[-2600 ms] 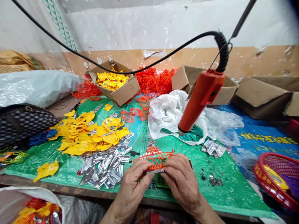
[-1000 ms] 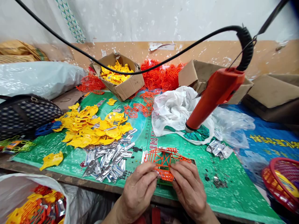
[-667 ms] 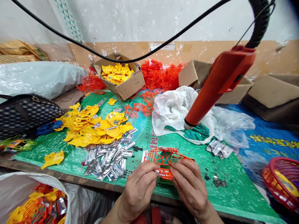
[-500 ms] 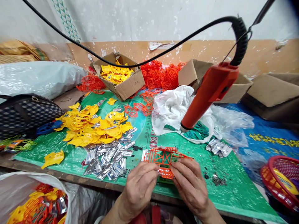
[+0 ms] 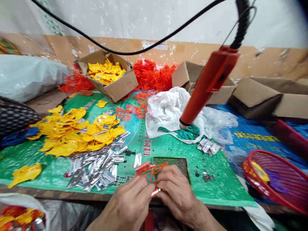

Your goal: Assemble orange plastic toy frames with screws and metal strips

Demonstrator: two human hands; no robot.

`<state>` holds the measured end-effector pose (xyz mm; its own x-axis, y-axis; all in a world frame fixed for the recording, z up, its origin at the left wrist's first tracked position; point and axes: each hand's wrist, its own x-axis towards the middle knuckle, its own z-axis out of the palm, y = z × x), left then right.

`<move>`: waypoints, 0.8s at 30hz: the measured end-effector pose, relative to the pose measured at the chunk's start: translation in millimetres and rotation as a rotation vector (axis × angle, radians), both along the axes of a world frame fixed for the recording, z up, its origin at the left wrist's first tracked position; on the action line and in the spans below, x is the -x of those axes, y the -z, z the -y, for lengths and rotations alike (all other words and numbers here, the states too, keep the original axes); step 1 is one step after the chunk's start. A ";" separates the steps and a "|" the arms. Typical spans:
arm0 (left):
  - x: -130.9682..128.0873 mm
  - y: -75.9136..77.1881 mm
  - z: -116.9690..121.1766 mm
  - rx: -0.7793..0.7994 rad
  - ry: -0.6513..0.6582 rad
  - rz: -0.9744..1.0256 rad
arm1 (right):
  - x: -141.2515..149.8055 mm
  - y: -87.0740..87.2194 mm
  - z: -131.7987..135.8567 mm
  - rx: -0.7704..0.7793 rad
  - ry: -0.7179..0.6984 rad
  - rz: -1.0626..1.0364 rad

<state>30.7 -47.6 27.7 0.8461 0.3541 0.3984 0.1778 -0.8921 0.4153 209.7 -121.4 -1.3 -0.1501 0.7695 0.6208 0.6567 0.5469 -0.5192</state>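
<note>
Orange frame [image 5: 145, 169], qty 1, blurred, held over near edge of table [image 5: 216, 194] btwn L hand [image 5: 131, 202] & R hand [image 5: 177, 194], both pinched nearly closed on it. 1 green tray [image 5: 163, 160] just beyond R hand, partly hidden; 1 lone yellow pc [image 5: 25, 175] far left. Behind: 1 red tool [image 5: 209, 86] hung over 1 white bag [image 5: 165, 109], 3 cardboard boxes [image 5: 122, 86].

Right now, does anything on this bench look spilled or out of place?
Possibly. Small dark bits lie loose on the green sheet, right of the green tray, as if spilled. One yellow plastic piece also lies apart from the yellow heap, near the front edge of the table.
</note>
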 end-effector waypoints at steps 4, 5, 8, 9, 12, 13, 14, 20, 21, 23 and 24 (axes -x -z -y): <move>7.3 -0.6 -5.3 0.289 0.065 -0.037 | 5.4 -9.1 0.4 0.102 -0.046 0.008; 8.0 1.4 -6.6 0.358 0.063 -0.031 | 6.4 -8.9 -0.8 0.117 -0.047 0.001; 8.7 7.7 -9.6 0.589 0.018 -0.042 | 8.3 -5.3 -4.2 0.136 -0.029 -0.075; 9.3 9.2 -10.7 0.678 -0.026 -0.063 | 8.4 -3.5 -4.1 0.120 0.001 -0.095; 14.4 12.0 -16.1 0.953 -0.214 -0.101 | 6.3 4.7 2.3 0.037 0.140 -0.047; 17.2 12.9 -18.4 1.030 -0.273 -0.092 | 4.5 8.6 6.2 0.031 0.186 0.002; 20.3 14.1 -20.8 1.093 -0.322 -0.064 | 2.1 13.2 10.6 0.041 0.227 0.056; 28.8 29.9 -27.7 1.328 -0.391 0.100 | -10.7 43.0 26.7 0.130 0.361 0.240; 27.3 33.0 -27.2 1.360 -0.378 0.099 | -11.6 45.9 26.0 0.119 0.360 0.243; 22.6 38.0 -25.3 1.410 -0.362 0.105 | -13.4 49.0 22.1 0.080 0.352 0.249; 19.9 39.6 -24.3 1.427 -0.358 0.113 | -14.6 49.7 19.4 0.058 0.352 0.254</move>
